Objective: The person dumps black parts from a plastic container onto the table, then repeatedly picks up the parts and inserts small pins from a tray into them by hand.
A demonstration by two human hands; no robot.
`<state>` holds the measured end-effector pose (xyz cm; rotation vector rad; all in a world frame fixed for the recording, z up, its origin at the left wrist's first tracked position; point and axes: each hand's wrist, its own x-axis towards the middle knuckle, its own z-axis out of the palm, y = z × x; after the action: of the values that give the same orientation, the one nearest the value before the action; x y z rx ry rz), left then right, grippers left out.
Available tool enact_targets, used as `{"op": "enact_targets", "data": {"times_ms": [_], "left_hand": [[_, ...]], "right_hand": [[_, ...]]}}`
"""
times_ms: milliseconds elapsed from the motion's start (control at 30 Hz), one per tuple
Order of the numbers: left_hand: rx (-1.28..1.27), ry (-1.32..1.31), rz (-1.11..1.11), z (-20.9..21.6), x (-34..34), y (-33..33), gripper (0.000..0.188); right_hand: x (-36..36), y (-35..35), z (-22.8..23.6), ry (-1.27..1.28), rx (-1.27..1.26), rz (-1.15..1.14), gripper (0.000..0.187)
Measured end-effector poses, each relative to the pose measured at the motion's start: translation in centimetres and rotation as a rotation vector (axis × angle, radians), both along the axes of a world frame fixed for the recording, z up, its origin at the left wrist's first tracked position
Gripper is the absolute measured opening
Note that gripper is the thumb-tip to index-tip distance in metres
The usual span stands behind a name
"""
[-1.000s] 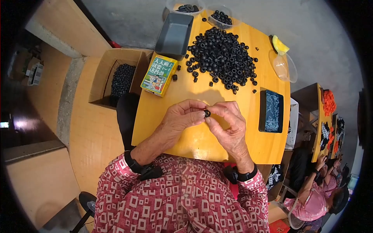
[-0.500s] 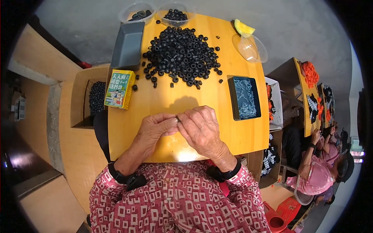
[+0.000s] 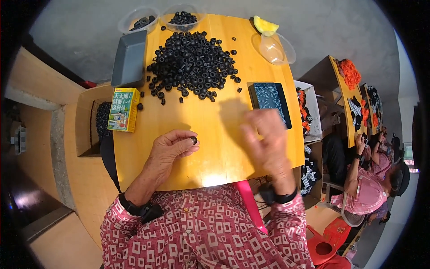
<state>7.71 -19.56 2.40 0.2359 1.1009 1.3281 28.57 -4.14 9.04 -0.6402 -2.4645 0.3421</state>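
Small black rubber ring point(image 3: 194, 140) between left hand point(image 3: 169, 150) fingertips, above smooth wooden table point(image 3: 215, 134).

Your left hand point(image 3: 169, 150) curls, thumb and forefinger pinched together. Your right hand point(image 3: 267, 139) is raised, blurred, fingers loosely spread, wrist bent.

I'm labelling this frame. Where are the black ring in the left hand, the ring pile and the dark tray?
black ring point(image 3: 194, 140), head view, its top face.
ring pile point(image 3: 192, 62), head view, pile middle.
dark tray point(image 3: 269, 97), head view, its speckled inside.
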Motion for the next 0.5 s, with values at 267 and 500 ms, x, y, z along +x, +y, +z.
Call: {"op": "enact_targets", "data": {"times_ms": [267, 500], "left_hand": [[0.010, 0.007, -0.014, 0.4, 0.2, 0.3, 0.020], [0.010, 0.018, -0.015, 0.1, 0.4, 0.3, 0.020]], "right_hand": [[6.2, 6.6, -1.0, -0.454, -0.078, -0.213, 0.029], [5.3, 8.3, -3.3, -0.436, -0.048, -0.248, 0.025]]}}
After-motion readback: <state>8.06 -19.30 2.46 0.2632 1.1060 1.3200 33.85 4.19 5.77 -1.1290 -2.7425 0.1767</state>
